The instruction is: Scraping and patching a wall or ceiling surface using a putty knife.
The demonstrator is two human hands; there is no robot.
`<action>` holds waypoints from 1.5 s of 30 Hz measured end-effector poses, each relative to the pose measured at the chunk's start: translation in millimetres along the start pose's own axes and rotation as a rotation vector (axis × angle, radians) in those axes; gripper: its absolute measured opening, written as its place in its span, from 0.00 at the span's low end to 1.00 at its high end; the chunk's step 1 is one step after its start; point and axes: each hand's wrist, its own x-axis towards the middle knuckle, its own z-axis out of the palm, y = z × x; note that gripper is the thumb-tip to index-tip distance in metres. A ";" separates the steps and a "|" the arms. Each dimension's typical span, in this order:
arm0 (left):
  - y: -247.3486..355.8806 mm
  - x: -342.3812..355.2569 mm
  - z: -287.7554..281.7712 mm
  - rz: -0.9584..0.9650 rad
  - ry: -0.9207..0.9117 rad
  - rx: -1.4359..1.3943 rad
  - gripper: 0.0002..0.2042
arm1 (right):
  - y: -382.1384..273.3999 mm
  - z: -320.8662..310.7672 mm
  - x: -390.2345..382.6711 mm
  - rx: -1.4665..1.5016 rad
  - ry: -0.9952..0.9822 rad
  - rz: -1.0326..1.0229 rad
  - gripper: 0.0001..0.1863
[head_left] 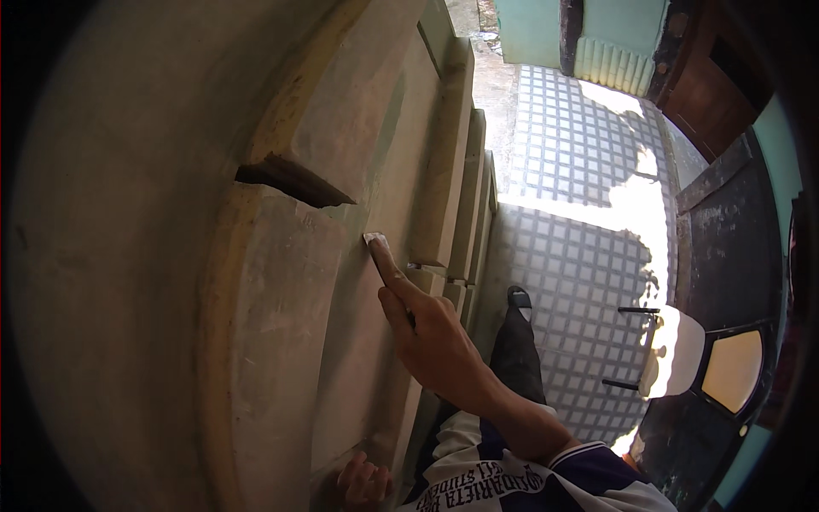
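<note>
Right hand (435, 346) stretched up moulded wall panel (281, 341), extended forefinger pressing small pale pad, probably folded sandpaper (375, 240), into groove beside raised band. Other fingers curled shut. Left hand (365, 482) low, fingers bent, braced against panel foot; nothing seen held. Checked tile floor (580, 256) far below, sandalled foot (519, 299) on narrow ledge. Risk: overreach shifting weight, pad slipping off fingertip, knuckles scraping plaster.

packages: none | labels: none | signs: none | screens: none
</note>
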 end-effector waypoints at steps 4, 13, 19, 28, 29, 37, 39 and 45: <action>3.1 33.6 -18.1 0.149 -0.298 0.048 0.08 | -2.6 0.0 3.4 -0.056 0.075 -0.033 0.29; 2.3 14.5 -5.8 0.147 -0.216 -0.007 0.08 | -6.2 1.3 16.3 -0.038 0.166 -0.011 0.29; 10.8 62.1 -10.2 0.278 -0.264 0.012 0.08 | -2.6 6.5 3.3 0.024 0.104 -0.048 0.29; 4.8 37.5 -22.8 0.266 -0.309 0.087 0.10 | -4.3 0.9 27.3 -0.064 0.172 -0.003 0.29; 4.8 33.9 -24.4 0.265 -0.316 0.092 0.10 | -11.3 -6.2 29.5 -0.065 0.178 0.001 0.29; 9.5 82.6 2.1 0.346 -0.310 0.110 0.07 | -6.4 -15.9 29.8 0.008 0.078 0.068 0.28; 16.4 95.6 -0.5 0.422 -0.303 0.053 0.03 | -23.1 -26.2 36.2 0.016 0.083 0.116 0.28; 16.4 88.7 11.3 0.353 -0.177 0.016 0.07 | 5.3 -8.6 27.8 -0.056 0.145 -0.064 0.27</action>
